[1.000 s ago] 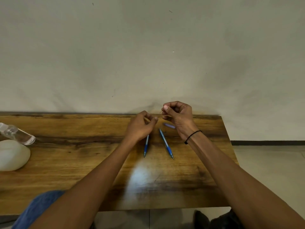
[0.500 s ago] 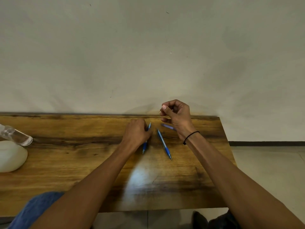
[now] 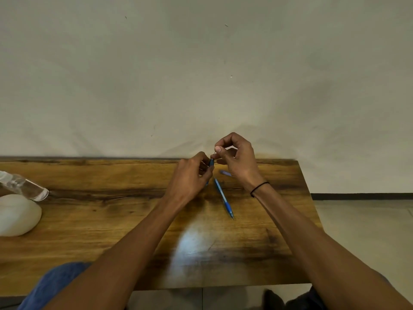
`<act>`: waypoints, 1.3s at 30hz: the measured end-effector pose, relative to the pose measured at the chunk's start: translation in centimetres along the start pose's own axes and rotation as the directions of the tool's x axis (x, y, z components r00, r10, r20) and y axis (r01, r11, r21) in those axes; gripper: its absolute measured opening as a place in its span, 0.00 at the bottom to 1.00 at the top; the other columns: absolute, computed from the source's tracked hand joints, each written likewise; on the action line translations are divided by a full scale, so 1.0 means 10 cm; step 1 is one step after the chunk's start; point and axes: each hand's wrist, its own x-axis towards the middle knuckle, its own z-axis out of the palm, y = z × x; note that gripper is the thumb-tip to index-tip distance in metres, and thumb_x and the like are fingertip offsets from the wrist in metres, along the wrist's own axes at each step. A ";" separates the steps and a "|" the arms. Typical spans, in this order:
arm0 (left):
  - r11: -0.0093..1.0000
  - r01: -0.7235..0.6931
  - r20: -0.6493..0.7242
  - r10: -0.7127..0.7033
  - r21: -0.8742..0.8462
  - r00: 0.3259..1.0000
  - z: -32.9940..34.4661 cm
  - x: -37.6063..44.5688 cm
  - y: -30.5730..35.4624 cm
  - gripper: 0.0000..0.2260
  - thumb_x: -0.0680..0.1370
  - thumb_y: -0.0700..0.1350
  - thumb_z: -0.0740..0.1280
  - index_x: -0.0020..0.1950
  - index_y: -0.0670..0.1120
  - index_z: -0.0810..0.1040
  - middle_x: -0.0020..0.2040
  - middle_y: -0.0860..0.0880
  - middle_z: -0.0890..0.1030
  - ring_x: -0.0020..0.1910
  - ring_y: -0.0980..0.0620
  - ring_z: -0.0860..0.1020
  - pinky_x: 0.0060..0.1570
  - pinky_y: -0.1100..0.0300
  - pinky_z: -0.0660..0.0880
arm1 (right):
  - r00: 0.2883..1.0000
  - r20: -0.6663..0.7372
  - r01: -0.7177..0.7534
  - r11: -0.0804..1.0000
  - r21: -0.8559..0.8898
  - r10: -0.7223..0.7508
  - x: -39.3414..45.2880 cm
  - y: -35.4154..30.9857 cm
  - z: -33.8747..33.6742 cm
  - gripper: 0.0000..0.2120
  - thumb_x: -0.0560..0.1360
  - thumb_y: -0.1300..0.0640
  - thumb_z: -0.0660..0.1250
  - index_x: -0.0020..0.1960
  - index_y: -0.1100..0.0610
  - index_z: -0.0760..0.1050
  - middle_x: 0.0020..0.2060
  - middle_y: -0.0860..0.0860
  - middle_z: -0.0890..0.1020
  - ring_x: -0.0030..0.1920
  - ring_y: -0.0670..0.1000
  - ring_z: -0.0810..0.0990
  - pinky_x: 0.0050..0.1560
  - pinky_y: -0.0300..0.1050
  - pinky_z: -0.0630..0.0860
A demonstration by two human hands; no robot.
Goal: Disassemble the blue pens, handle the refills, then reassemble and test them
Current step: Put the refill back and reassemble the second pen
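We are gripping a blue pen barrel (image 3: 211,162) in our curled left hand (image 3: 190,179), raised near the wooden table's (image 3: 111,220) far edge, while our right hand (image 3: 237,157) is pinching a thin refill (image 3: 215,153) above it; a second blue pen (image 3: 223,198) is lying just beside them

Head view — forward-down, seemingly near table (image 3: 93,220)

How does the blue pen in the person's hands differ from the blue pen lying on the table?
The held pen is lifted off the wooden table, gripped by the left hand; the lying pen rests flat, untouched. The held pen is mostly hidden by fingers, while the lying pen shows its full length. The right hand pinches something thin at the held pen's top; nothing meets the lying pen. Both are blue.
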 end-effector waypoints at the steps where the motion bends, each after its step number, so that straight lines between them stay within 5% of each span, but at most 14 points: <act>1: 1.000 -0.003 0.000 0.003 -0.001 1.000 0.00 0.00 -0.01 0.07 0.82 0.44 0.73 0.58 0.46 0.81 0.50 0.48 0.88 0.45 0.55 0.85 0.46 0.65 0.80 | 1.000 0.003 0.008 1.000 -0.015 -0.008 0.00 0.00 0.00 0.04 0.81 0.63 0.70 0.49 0.56 0.77 0.46 0.52 0.83 0.45 0.51 0.89 0.50 0.55 0.86; 23: 1.000 -0.029 -0.012 0.029 -0.001 1.000 0.03 0.00 -0.03 0.07 0.82 0.45 0.72 0.59 0.46 0.81 0.50 0.49 0.88 0.45 0.55 0.86 0.47 0.60 0.84 | 1.000 0.005 0.008 0.992 -0.123 -0.007 -0.02 -0.03 -0.03 0.03 0.77 0.64 0.74 0.51 0.61 0.83 0.48 0.52 0.85 0.50 0.51 0.85 0.55 0.49 0.84; 30: 1.000 -0.024 0.000 0.024 -0.009 1.000 0.04 0.01 -0.05 0.06 0.82 0.46 0.72 0.58 0.48 0.81 0.50 0.51 0.87 0.42 0.61 0.82 0.43 0.73 0.76 | 1.000 -0.007 -0.012 0.999 -0.051 0.011 0.01 0.07 -0.07 0.04 0.80 0.62 0.71 0.54 0.60 0.83 0.47 0.53 0.86 0.47 0.48 0.88 0.47 0.51 0.87; 34: 1.000 -0.016 -0.001 0.016 -0.012 1.000 0.04 0.01 -0.06 0.04 0.82 0.46 0.72 0.56 0.49 0.80 0.48 0.54 0.86 0.38 0.69 0.78 0.39 0.78 0.73 | 1.000 0.015 0.022 0.954 -0.300 -0.018 0.05 0.21 -0.19 0.07 0.80 0.67 0.69 0.53 0.56 0.82 0.44 0.50 0.84 0.40 0.44 0.85 0.42 0.37 0.82; 39: 0.999 -0.020 -0.015 0.020 -0.025 1.000 0.04 0.01 -0.05 0.03 0.82 0.46 0.72 0.55 0.50 0.80 0.46 0.56 0.85 0.39 0.67 0.79 0.42 0.76 0.76 | 0.945 0.320 0.181 0.719 -0.671 0.061 0.00 0.38 -0.23 0.12 0.77 0.69 0.69 0.54 0.53 0.81 0.48 0.50 0.83 0.48 0.51 0.82 0.48 0.49 0.81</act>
